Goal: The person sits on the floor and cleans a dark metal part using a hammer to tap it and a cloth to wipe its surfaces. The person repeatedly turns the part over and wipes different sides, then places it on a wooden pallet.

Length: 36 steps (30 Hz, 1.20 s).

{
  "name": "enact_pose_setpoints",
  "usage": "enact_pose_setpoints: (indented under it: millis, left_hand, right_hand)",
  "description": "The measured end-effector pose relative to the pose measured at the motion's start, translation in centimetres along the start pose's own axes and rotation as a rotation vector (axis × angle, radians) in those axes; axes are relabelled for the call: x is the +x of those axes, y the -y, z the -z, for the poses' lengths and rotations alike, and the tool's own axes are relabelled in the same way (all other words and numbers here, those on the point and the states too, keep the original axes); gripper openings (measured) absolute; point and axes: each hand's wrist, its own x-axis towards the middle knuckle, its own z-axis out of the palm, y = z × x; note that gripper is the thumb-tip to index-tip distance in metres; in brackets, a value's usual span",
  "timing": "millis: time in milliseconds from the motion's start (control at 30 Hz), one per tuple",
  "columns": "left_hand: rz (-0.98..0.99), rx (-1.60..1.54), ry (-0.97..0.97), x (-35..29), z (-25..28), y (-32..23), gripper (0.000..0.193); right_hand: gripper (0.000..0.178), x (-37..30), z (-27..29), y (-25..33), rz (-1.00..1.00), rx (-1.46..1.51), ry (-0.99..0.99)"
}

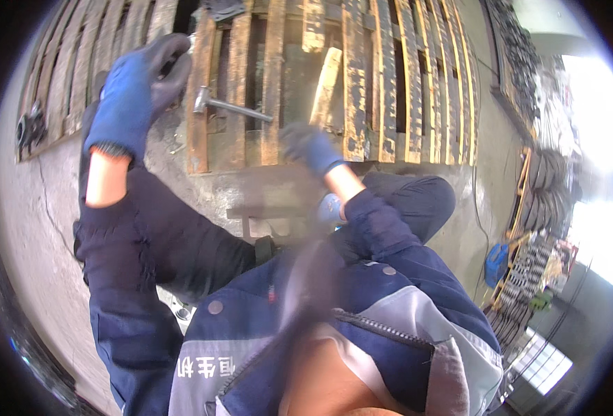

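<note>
Hammer: lying across the left-hand slats of the wooden pallet
Left hand: gloved, by the pallet's left edge; fingers curled, grip impossible to tell
Right hand: gloved, blurred, at the pallet's near side; fingers' state cannot be told

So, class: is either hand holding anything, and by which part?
Nothing shows in the left hand. The right hand, near the hammer handle, is too blurred to tell.
</note>
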Motion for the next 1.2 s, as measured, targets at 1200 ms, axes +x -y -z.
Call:
enact_pose_setpoints:
  millis: [1200]
  left_hand:
    - [-0.016, -0.142, 0.289, 0.2, -4.7, -2.7, 0.027]
  right_hand:
    - [0.041, 0.9, 18.9, -9.5, -0.652, -0.627, -0.699]
